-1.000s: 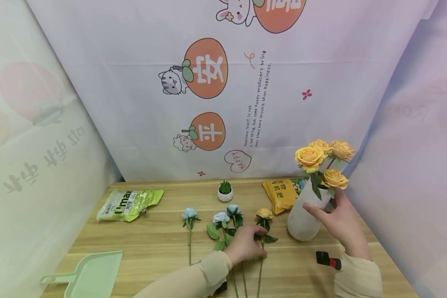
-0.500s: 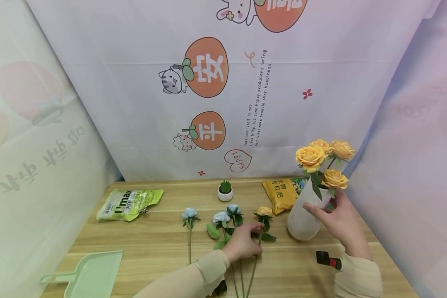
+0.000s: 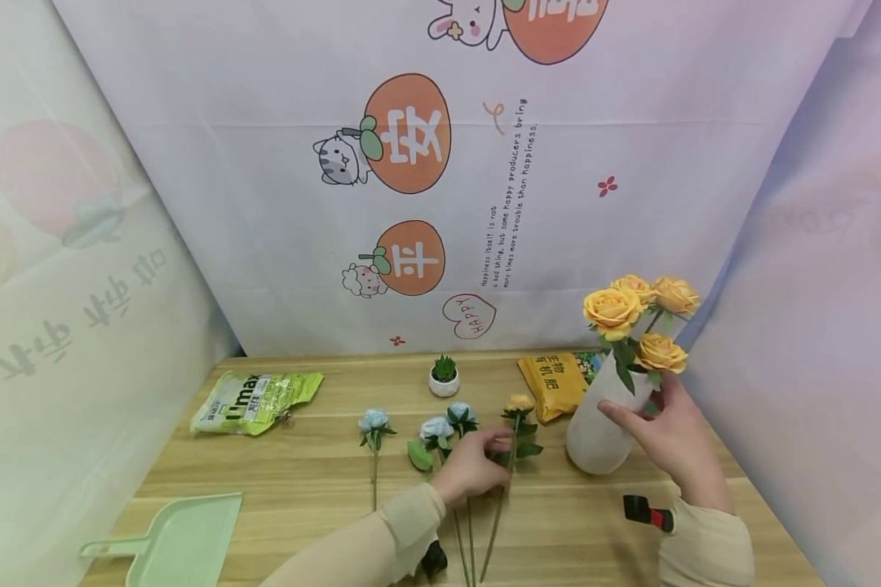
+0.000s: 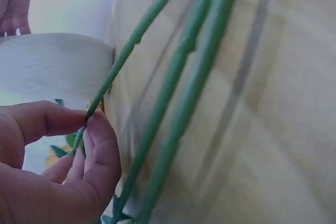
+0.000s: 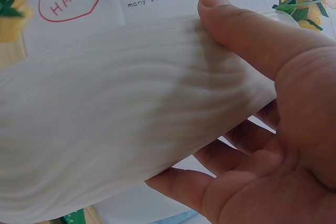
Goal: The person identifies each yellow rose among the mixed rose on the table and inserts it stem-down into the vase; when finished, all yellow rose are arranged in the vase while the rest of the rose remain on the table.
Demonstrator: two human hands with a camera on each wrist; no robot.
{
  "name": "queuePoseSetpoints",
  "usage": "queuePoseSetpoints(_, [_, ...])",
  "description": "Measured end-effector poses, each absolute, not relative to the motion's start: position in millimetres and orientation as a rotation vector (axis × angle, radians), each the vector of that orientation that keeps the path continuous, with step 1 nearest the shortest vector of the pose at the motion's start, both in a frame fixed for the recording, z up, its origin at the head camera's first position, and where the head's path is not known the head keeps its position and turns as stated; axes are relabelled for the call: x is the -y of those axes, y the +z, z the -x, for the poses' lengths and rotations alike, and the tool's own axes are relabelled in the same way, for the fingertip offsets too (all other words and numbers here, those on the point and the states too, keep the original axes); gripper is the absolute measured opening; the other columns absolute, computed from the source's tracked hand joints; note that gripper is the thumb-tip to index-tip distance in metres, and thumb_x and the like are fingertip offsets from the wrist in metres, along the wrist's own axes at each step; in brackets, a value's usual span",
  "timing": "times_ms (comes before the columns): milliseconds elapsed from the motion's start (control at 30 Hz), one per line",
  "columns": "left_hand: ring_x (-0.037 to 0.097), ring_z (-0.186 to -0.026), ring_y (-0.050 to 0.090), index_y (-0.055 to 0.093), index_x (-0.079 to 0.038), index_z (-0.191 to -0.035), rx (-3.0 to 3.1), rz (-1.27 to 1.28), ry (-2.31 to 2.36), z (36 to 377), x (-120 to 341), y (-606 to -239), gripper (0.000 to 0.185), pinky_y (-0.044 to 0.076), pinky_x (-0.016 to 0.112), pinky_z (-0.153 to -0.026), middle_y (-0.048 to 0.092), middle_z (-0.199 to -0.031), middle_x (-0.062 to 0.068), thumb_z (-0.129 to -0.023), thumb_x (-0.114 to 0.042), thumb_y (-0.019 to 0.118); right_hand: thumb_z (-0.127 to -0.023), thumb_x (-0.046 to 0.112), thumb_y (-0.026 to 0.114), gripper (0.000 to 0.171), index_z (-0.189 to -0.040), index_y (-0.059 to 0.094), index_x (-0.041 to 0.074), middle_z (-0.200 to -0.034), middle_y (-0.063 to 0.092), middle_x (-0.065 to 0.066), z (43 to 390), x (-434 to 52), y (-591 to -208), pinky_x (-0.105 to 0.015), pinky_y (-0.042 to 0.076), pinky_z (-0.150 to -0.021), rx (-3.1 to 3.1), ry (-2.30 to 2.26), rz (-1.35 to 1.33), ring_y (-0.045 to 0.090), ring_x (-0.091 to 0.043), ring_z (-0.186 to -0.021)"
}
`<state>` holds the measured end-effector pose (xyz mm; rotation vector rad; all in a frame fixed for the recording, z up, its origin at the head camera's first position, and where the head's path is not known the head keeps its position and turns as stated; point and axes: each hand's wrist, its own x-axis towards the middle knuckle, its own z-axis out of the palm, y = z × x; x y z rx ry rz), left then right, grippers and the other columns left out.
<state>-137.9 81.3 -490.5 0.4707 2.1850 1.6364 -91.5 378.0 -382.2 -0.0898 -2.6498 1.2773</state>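
Our left hand pinches the orange rose by its stem, just left of the white vase, which our right hand grips around its neck. Risk, we judge: the thin stem twisting loose, or the leaning vase tipping on the desk.

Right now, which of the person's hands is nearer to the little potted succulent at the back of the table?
Left. The left hand lies in front of the potted succulent, pinching an orange rose stem. The right hand is off to the right, gripping the white vase.
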Motion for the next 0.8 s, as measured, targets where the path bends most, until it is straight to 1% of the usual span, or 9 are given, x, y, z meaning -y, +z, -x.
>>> queuePoseSetpoints(100, [0.024,-0.105,0.069,0.062,-0.01,-0.15,-2.181,-0.455,1.687,142,-80,-483,0.077,0.057,0.028,-0.065,0.072,-0.13,0.006,-0.078,0.014,0.076,-0.095,0.049,0.083,0.112,-0.171,0.014,0.006,-0.165,0.034,-0.033,92,-378,-382,-0.064,0.052,-0.104,2.651,1.279,0.094,0.047,-0.06,-0.141])
queuePoseSetpoints(267, [0.02,-0.089,0.074,0.058,-0.008,-0.155,-2.12,-0.454,1.812,148,-78,-468,0.076,0.063,0.03,-0.072,0.069,-0.135,0.012,-0.085,0.016,0.074,-0.095,0.05,0.082,0.112,-0.172,0.013,0.006,-0.164,0.035,-0.035,92,-378,-382,-0.064,0.052,-0.105,2.652,1.282,0.101,0.046,-0.06,-0.141])
queuePoseSetpoints(333, [0.021,-0.092,0.074,0.057,-0.009,-0.155,-2.116,-0.458,1.856,151,-77,-462,0.076,0.064,0.03,-0.074,0.069,-0.138,0.013,-0.086,0.015,0.075,-0.095,0.05,0.082,0.113,-0.172,0.012,0.007,-0.165,0.034,-0.035,92,-377,-382,-0.064,0.052,-0.105,2.653,1.286,0.105,0.046,-0.06,-0.142])
queuePoseSetpoints(467, [0.03,-0.101,0.074,0.058,-0.013,-0.155,-2.091,-0.452,1.955,158,-76,-448,0.074,0.065,0.032,-0.076,0.067,-0.141,0.013,-0.088,0.014,0.074,-0.095,0.049,0.083,0.112,-0.172,0.013,0.007,-0.164,0.035,-0.034,92,-378,-382,-0.063,0.052,-0.105,2.65,1.281,0.105,0.046,-0.059,-0.142])
queuePoseSetpoints(567, [0.035,-0.103,0.074,0.058,-0.016,-0.155,-2.066,-0.461,2.024,163,-74,-438,0.075,0.067,0.035,-0.079,0.065,-0.142,0.014,-0.088,0.015,0.072,-0.095,0.049,0.083,0.111,-0.171,0.014,0.006,-0.164,0.036,-0.034,91,-378,-382,-0.063,0.053,-0.104,2.646,1.269,0.098,0.048,-0.059,-0.141])
queuePoseSetpoints(667, [0.035,-0.103,0.074,0.058,-0.016,-0.155,-2.079,-0.488,2.058,167,-72,-429,0.075,0.067,0.035,-0.079,0.065,-0.142,0.014,-0.089,0.016,0.071,-0.095,0.049,0.083,0.111,-0.172,0.013,0.008,-0.163,0.038,-0.034,91,-377,-382,-0.063,0.055,-0.102,2.646,1.261,0.093,0.049,-0.058,-0.14])
queuePoseSetpoints(800, [0.029,-0.101,0.075,0.058,-0.02,-0.156,-2.137,-0.535,2.066,172,-72,-414,0.076,0.065,0.031,-0.077,0.066,-0.142,0.012,-0.09,0.013,0.072,-0.095,0.048,0.083,0.111,-0.173,0.013,0.009,-0.163,0.038,-0.034,91,-377,-381,-0.058,0.057,-0.099,2.648,1.247,0.083,0.05,-0.058,-0.139])
